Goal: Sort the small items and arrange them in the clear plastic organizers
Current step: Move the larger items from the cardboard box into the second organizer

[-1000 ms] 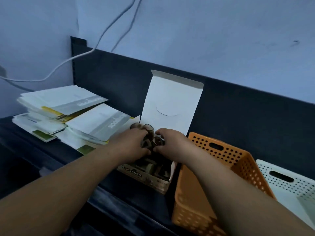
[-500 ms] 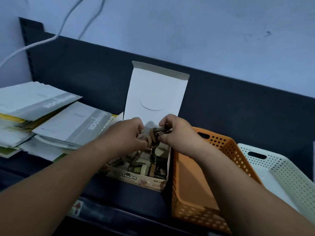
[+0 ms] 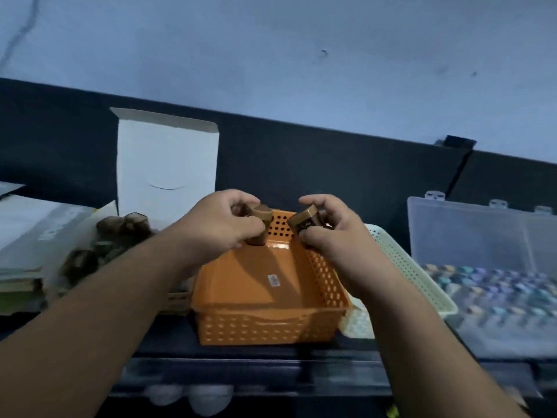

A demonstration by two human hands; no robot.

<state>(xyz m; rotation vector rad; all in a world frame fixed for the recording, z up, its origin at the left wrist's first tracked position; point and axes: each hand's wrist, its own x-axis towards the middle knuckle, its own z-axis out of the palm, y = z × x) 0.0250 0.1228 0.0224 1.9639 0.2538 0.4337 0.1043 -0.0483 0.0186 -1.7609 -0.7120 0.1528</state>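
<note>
My left hand (image 3: 220, 224) grips a small brown item (image 3: 261, 213) over the far end of an orange perforated basket (image 3: 259, 324). My right hand (image 3: 328, 227) holds another small brown item (image 3: 303, 222) just right of it, also above the basket. The basket's floor shows only a small sticker. To the left stands an open white cardboard box (image 3: 167, 164) with its lid upright and several brown items (image 3: 120, 233) piled in it, blurred. A clear plastic organizer (image 3: 482, 236) at the right has its lid raised and rows of small pastel pieces inside.
A white perforated basket (image 3: 404, 267) sits between the orange basket and the organizer. Stacked booklets (image 3: 27, 236) lie at the far left. A dark back panel (image 3: 301, 158) runs behind everything, and a dark shelf edge (image 3: 271, 375) lies in front.
Both hands lifted out of the cardboard box with brown items and moved right, over the orange basket. The view swung right, bringing the clear organizer into sight.
</note>
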